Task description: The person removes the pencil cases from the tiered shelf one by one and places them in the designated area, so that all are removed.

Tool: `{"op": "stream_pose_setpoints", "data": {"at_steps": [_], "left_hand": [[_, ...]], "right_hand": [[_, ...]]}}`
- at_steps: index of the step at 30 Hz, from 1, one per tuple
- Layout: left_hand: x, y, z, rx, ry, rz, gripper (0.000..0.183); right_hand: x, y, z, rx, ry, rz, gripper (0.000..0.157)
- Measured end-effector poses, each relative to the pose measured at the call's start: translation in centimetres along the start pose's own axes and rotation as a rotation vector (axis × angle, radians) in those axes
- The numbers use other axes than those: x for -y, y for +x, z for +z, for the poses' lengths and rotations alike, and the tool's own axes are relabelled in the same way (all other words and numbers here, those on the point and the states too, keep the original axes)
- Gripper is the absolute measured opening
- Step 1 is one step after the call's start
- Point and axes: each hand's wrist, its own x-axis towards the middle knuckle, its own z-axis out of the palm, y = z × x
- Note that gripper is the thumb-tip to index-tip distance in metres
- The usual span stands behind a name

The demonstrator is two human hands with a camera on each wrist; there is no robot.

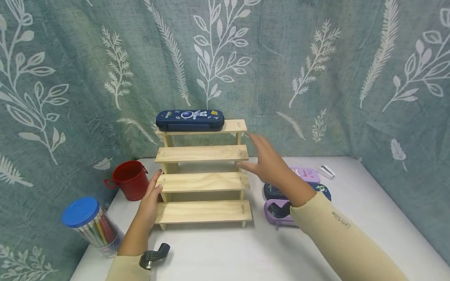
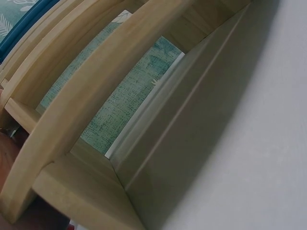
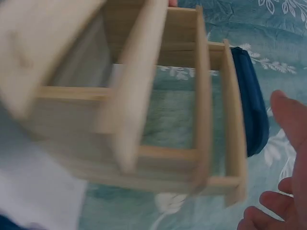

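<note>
A four-tier wooden shelf [image 1: 202, 182] stands on the white table. On its top tier, towards the left, lies a dark blue space-print pencil case [image 1: 190, 120]. My left hand [image 1: 149, 205] grips the shelf's left end, thumb and fingers at the third tier from the top; the left wrist view shows only part of this hand [image 2: 7, 155], behind the plank ends. Beside the upper tiers on the right, my right hand [image 1: 268, 162] is held with thumb and fingers spread. Nothing is in that hand [image 3: 283, 191], and in the right wrist view it appears apart from the shelf.
Right of the shelf, partly behind my right arm, lie purple [image 1: 306, 174] and dark [image 1: 321, 190] pencil cases. A white stapler [image 1: 327, 171] lies beyond them. At the left stand a red bucket [image 1: 131, 181] and a blue-lidded tub [image 1: 92, 224] of coloured pens.
</note>
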Motion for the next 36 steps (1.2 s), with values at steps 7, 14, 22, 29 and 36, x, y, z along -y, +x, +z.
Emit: {"op": "stream_pose_setpoints", "data": {"at_steps": [7, 14, 22, 29, 36], "left_hand": [[0.3, -0.3, 0.3, 0.007, -0.01, -0.019, 0.058], [0.0, -0.1, 0.5, 0.012, 0.0, -0.006, 0.057], [-0.1, 0.0, 0.6, -0.004, 0.011, -0.006, 0.056], [-0.1, 0.1, 0.4, -0.007, 0.019, -0.009, 0.056], [-0.1, 0.0, 0.0, -0.016, 0.022, -0.025, 0.056]], "right_hand": [[4.2, 5.3, -1.2, 0.011, -0.019, -0.049, 0.106], [6.4, 9.5, -2.1, -0.002, 0.098, 0.032, 0.107], [5.3, 12.4, -0.6, 0.053, 0.084, 0.076, 0.113], [4.3, 13.4, 0.9, 0.07, 0.131, 0.122, 0.12], [4.7, 13.9, 1.7, 0.063, 0.17, 0.144, 0.118]]}}
